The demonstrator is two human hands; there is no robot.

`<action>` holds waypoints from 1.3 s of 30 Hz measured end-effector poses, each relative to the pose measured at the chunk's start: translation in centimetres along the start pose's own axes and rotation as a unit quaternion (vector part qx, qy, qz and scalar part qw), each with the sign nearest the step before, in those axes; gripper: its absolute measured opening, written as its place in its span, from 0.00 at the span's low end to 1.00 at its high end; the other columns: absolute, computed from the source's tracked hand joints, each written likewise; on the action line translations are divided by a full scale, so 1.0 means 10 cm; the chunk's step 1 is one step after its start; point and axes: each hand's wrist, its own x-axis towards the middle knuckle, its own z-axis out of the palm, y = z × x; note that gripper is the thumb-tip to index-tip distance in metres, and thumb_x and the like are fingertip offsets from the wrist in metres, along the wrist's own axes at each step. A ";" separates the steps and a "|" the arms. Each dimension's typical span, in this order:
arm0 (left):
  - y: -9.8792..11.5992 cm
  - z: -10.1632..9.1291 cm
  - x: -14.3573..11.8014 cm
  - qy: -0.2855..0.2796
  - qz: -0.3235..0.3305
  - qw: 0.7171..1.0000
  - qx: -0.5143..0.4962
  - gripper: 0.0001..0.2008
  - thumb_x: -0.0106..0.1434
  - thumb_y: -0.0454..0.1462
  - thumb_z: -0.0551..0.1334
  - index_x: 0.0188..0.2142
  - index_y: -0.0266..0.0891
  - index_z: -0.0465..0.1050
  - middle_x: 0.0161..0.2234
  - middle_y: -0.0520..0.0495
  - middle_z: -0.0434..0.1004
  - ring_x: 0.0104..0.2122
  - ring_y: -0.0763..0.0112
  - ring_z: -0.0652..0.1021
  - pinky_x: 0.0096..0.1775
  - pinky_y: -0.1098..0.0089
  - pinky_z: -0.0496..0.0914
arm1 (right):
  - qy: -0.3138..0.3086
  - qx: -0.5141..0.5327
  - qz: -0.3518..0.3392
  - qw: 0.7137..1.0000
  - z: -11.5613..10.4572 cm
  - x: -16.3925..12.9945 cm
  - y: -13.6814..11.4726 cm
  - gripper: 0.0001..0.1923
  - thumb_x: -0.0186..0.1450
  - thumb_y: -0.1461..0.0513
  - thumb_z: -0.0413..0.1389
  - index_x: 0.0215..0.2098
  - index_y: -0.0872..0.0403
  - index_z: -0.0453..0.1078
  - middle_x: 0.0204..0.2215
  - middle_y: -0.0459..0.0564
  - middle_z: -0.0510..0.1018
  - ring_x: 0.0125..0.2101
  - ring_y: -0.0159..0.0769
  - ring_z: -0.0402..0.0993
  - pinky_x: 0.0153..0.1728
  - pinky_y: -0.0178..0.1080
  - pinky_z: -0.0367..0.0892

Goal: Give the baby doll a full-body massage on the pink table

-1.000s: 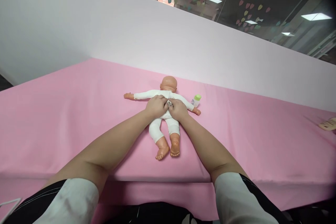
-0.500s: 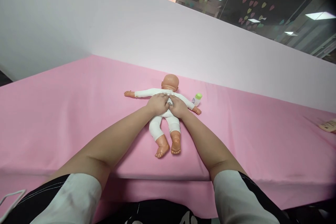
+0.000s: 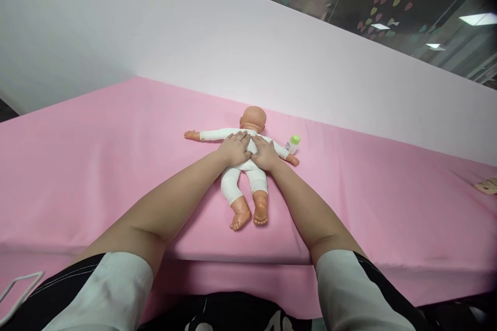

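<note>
A baby doll (image 3: 252,116) in a white one-piece suit (image 3: 248,176) lies on its back on the pink padded surface (image 3: 97,165), arms spread and bare feet towards me. My left hand (image 3: 234,148) rests flat on the doll's chest with its fingers stretched towards the shoulder. My right hand (image 3: 264,154) lies right beside it on the chest, fingers pointing at the neck. The two hands touch each other at the middle of the suit. Neither hand holds anything that I can see.
A small bottle with a green cap (image 3: 293,143) stands by the doll's outstretched arm on the right. A tan object (image 3: 487,185) lies at the far right edge. A white partition (image 3: 194,46) runs behind the surface. A thin white frame (image 3: 19,289) shows at bottom left.
My hands, pinched together over the middle of the suit a second ago, have slid up the chest and flattened out. The doll has stayed in place.
</note>
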 end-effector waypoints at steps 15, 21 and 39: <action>-0.15 -0.02 0.09 -0.024 -0.023 0.997 -0.069 0.51 0.66 0.52 0.66 0.80 0.33 0.51 0.81 0.28 0.48 0.79 0.38 0.54 0.76 0.45 0.52 | 0.005 0.040 0.018 0.999 0.05 0.03 0.13 0.43 0.66 0.55 0.62 0.78 0.51 0.59 0.80 0.62 0.56 0.79 0.64 0.49 0.75 0.75 0.44; -0.34 -0.01 0.15 -0.014 -0.004 0.990 -0.141 0.47 0.66 0.53 0.65 0.78 0.34 0.59 0.76 0.35 0.64 0.74 0.45 0.67 0.74 0.55 0.60 | 0.001 0.068 -0.012 0.998 0.04 0.07 0.21 0.40 0.68 0.57 0.58 0.77 0.52 0.60 0.77 0.61 0.63 0.76 0.59 0.59 0.75 0.75 0.45; -0.41 -0.11 0.08 -0.015 -0.009 0.988 -0.154 0.55 0.60 0.60 0.67 0.78 0.33 0.57 0.76 0.30 0.63 0.76 0.38 0.63 0.74 0.47 0.59 | 0.022 0.146 -0.051 0.988 -0.03 0.06 0.35 0.51 0.65 0.53 0.65 0.81 0.56 0.54 0.77 0.60 0.64 0.75 0.60 0.61 0.77 0.61 0.55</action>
